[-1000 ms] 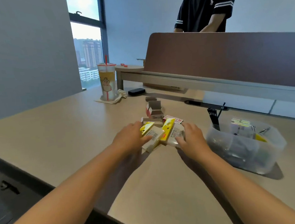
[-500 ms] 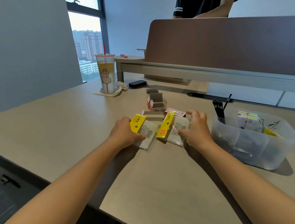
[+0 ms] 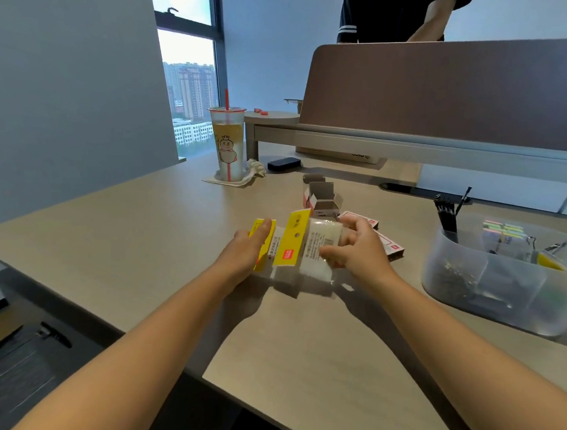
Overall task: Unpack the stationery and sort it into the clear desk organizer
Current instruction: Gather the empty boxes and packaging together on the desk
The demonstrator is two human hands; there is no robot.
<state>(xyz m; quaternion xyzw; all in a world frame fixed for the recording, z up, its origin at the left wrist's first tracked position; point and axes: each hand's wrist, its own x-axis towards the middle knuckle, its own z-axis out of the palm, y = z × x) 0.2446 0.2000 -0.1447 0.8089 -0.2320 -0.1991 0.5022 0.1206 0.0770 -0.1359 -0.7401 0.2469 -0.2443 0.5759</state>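
Two clear packets with yellow header cards lie side by side in front of me. My left hand (image 3: 244, 252) rests with straight fingers on the left packet (image 3: 260, 243). My right hand (image 3: 356, 249) grips the right packet (image 3: 307, 250), lifted a little off the desk, thumb on its near side and fingers curled over the far side. The clear desk organizer (image 3: 504, 285) stands to the right, holding black pens, coloured sticky tabs, binder clips and loose small metal pieces. Behind my hands stands an opened small red-and-white box (image 3: 321, 198), with flat red-and-white boxes (image 3: 386, 240) beside my right hand.
A drink cup with a red straw (image 3: 229, 144) stands on a napkin at the back, next to a small black case (image 3: 283, 164). A brown desk divider (image 3: 435, 94) runs across the back, with a person in a dark shirt (image 3: 404, 1) behind it. The desk edge drops off at my left.
My right hand has raised its packet off the desk and closed around it. The left hand has slid over the other packet's yellow header. The camera view has shifted.
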